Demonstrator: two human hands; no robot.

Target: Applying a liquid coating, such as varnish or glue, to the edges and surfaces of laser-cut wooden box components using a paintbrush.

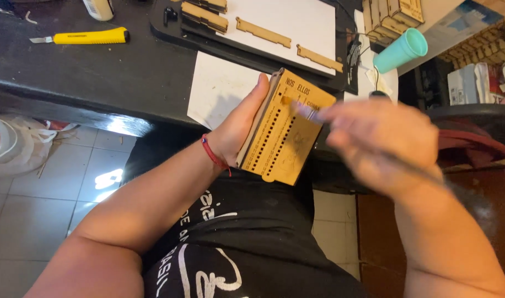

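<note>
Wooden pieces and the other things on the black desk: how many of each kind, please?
Held wooden panel, in left hand: 1
Flat wooden strips on white sheet: 2
Yellow utility knife: 1
Teal cup: 1
Total: 5
Right hand is blurred.

Black tee w/ white print, bare forearms, red string bracelet on left wrist.

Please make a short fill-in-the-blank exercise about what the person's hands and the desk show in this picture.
1. The left hand holds a flat ____ panel with rows of small holes.
2. The utility knife on the dark desk has a ____ handle.
3. The cup lying on its side is ____.
4. The blurred right hand is over the panel's ____ edge.

Missing words: wooden; yellow; turquoise; right
</note>
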